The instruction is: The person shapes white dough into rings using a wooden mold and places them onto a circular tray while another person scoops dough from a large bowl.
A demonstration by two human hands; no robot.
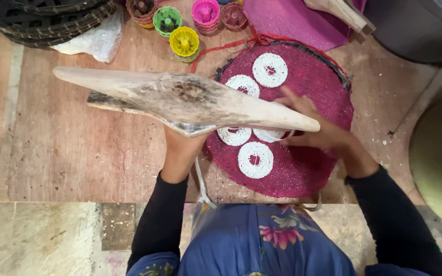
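The left hand (180,148) grips a wooden press (180,99) over the table (62,148). The right hand (315,128) lies open on the round red mat (313,97), white noodle rings (255,159) at nine o'clock of it.

Along the far edge of the wooden tabletop (67,148) we see small woven cups: a yellow cup (184,43), a green cup (167,20), a pink cup (205,12) and two brownish cups (141,10). At the far left corner lie stacked dark woven trays (42,18) with a clear plastic bag (95,41) just beside them. A magenta cloth (287,20) lies at the far edge.
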